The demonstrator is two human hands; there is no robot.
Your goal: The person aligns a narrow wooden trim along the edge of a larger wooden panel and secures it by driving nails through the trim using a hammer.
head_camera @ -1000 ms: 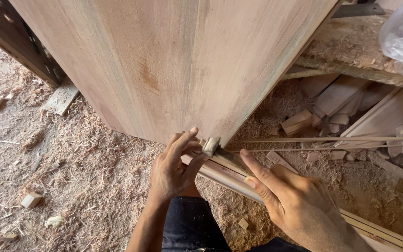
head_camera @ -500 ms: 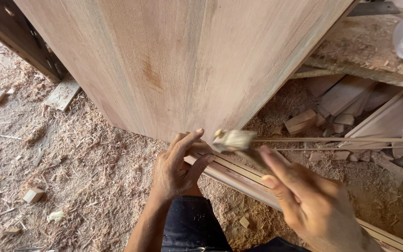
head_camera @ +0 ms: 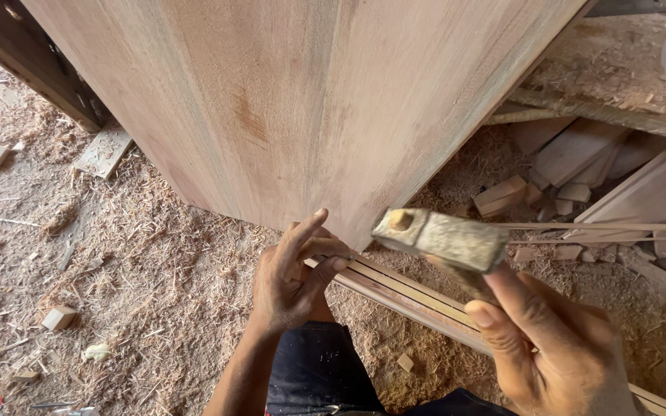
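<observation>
A big upright wooden panel point(head_camera: 302, 108) fills the top of the view, its lower corner just above my hands. My left hand point(head_camera: 294, 270) pinches something small at that corner, thumb and fingers closed; the item itself is hidden, and the hand rests against a long grooved wooden strip point(head_camera: 402, 296). My right hand point(head_camera: 556, 347) grips the handle of a hammer, whose worn metal head point(head_camera: 441, 239) is raised to the right of the corner, close to the camera.
Sawdust and shavings cover the ground point(head_camera: 117, 293). Small wood offcuts point(head_camera: 59, 317) lie at left. Stacked boards and blocks point(head_camera: 580, 177) sit at right under a dusty bench edge point(head_camera: 603, 85). A dark beam point(head_camera: 32, 69) runs at upper left.
The hammer head has swung away from the panel corner, up and to the right toward the camera. My left hand stays at the corner.
</observation>
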